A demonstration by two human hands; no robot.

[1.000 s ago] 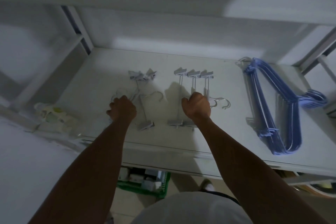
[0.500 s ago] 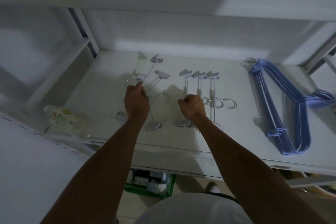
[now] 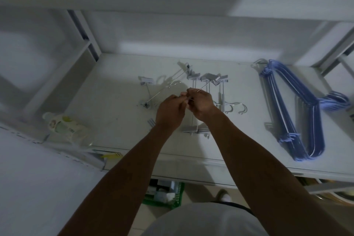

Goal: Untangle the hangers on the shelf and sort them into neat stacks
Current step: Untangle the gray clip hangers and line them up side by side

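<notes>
both hands (image 3: pixel 186 105) pinching clip hanger (image 3: pixel 206 84) wire above shelf (image 3: pixel 115 105).

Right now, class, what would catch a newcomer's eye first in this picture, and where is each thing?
First, the two hands meeting over the middle of the white shelf: the left hand and right hand pinch a thin clip hanger between them. Next, the neat stack of blue hangers at the shelf's right end. Loose clip hangers lie just beyond the hands.
</notes>
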